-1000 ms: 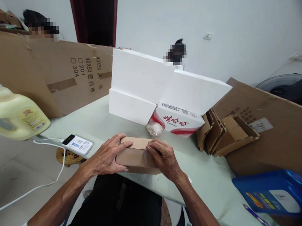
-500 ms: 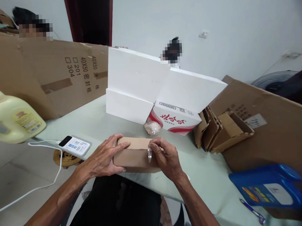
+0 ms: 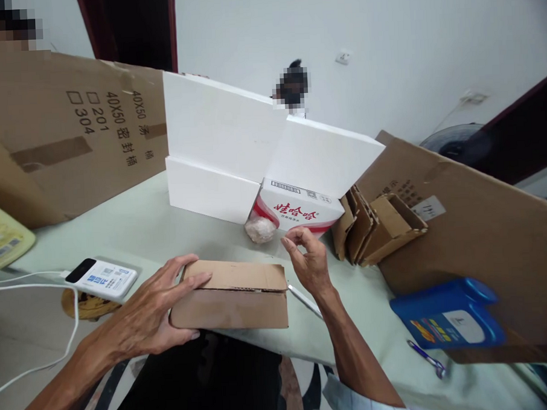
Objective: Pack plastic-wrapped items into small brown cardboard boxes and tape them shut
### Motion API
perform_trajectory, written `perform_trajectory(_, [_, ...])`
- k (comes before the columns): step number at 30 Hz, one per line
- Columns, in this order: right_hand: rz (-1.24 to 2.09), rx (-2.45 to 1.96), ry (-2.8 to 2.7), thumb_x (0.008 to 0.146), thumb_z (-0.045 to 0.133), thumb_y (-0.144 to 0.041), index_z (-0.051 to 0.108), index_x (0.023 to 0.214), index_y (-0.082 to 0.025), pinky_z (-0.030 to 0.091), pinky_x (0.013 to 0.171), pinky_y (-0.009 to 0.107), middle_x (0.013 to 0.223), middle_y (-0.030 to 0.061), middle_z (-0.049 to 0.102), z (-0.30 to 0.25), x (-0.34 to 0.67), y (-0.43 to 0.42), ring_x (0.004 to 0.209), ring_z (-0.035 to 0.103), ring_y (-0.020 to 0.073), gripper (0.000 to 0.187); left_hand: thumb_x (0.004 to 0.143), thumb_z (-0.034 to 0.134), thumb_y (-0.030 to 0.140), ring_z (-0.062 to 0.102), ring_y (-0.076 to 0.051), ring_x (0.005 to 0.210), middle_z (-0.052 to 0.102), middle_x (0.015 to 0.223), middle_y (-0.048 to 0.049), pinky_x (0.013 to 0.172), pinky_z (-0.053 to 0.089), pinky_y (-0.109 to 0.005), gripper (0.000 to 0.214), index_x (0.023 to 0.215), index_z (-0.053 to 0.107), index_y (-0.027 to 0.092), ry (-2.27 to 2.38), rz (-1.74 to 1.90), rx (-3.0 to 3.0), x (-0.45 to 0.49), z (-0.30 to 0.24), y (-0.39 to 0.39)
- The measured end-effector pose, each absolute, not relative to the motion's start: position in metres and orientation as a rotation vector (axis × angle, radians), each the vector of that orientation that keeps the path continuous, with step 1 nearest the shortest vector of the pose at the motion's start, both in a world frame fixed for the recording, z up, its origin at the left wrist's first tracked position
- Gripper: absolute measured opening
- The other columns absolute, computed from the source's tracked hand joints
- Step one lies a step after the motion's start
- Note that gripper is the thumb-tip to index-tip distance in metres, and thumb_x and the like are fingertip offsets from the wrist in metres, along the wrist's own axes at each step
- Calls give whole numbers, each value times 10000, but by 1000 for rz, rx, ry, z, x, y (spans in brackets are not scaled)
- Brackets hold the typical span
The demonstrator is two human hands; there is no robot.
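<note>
My left hand (image 3: 164, 306) grips the left end of a small brown cardboard box (image 3: 230, 309), thumb on top and fingers around its side. The box lies at the table's near edge, with a dark, slightly ragged seam along its top edge. My right hand (image 3: 310, 261) is raised off the box's right end, thumb and forefinger curled together; whatever they may pinch is too small to make out. Just beyond it sits a crumpled ball of clear tape or plastic (image 3: 260, 229). A slim pale stick (image 3: 305, 300) lies beside the box, under my right wrist.
Behind stand white boxes (image 3: 215, 114) and a red-and-white printed carton (image 3: 296, 210). Large cardboard sheets flank the table (image 3: 134, 235). At left are a cabled white device (image 3: 104, 277) and a yellow jug (image 3: 5, 241); at right, folded cardboard (image 3: 383, 230), a blue bottle (image 3: 450, 315) and a pen (image 3: 427, 358).
My right hand has lifted off the box, up and away from it; the clear strip it pinched no longer shows. The view has swung right, and my left hand still holds the box.
</note>
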State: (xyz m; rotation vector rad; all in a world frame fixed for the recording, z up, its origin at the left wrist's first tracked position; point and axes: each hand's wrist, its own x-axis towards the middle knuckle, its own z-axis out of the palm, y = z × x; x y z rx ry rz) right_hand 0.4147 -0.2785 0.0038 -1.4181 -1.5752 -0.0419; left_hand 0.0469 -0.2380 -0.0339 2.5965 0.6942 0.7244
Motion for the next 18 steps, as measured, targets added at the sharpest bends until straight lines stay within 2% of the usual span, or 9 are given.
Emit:
perform_trajectory(6, [-84,-1506,-1556,991,663,-392,607,909,-240,524,767,337,859,14,682,-49,455,-230,773,615,192,182,706,866,195,606,-391,1404,393,1683,-130,1111,597,-519,1026,1628,464,398,710,716,2586,52,-39,-240])
perform_trajectory(18, [-107,-1657,-1576,962,635,-462,549,869,-253,485,814,372,862,34,612,-127,497,-150,842,566,231,244,714,826,252,593,-414,1428,399,1724,-123,1080,627,-511,978,1623,494,393,763,726,2579,49,-52,-244])
